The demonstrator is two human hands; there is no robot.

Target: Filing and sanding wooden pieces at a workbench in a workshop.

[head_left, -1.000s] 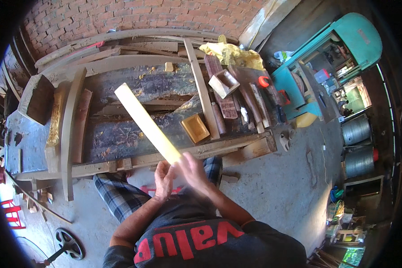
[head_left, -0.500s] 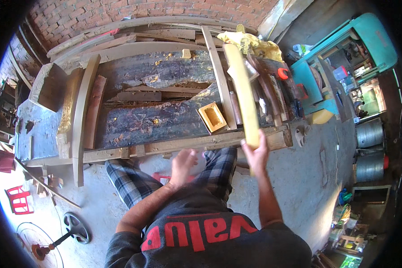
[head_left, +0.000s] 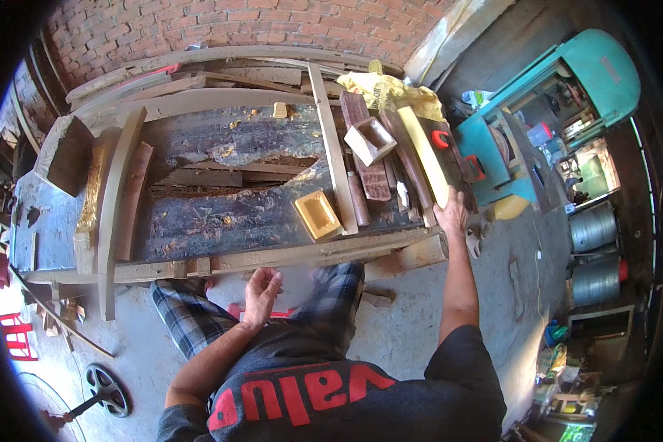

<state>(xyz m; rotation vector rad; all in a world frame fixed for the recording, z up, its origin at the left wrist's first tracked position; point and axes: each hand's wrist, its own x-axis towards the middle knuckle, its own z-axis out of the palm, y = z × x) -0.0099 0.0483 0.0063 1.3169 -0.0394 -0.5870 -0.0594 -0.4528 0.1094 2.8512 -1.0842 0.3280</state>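
A long pale yellow strip of wood [head_left: 424,153] lies over the right side of the bench, pointing away from me. Its near end is in the grip of my right hand [head_left: 451,214]. My left hand [head_left: 262,293] hovers over my lap, before the bench's front edge, fingers curled in and nothing showing in them. Nearest to it on the bench is a hollowed yellow wooden block [head_left: 318,214]. A lighter box-like wooden block [head_left: 370,140] rests tilted on dark reddish-brown wood pieces [head_left: 376,181], left of the strip.
The bench is a dark, rough slab [head_left: 228,210] with a long gap. A pale crossbar [head_left: 333,147] and a long board [head_left: 121,206] lie across it. An orange-red handled tool [head_left: 440,139] is right of the strip. A teal machine [head_left: 486,144] stands at the right.
The yellow strip has come down to the right among the dark wood pieces, with my right hand still on its near end. My left hand has moved slightly left and lower.
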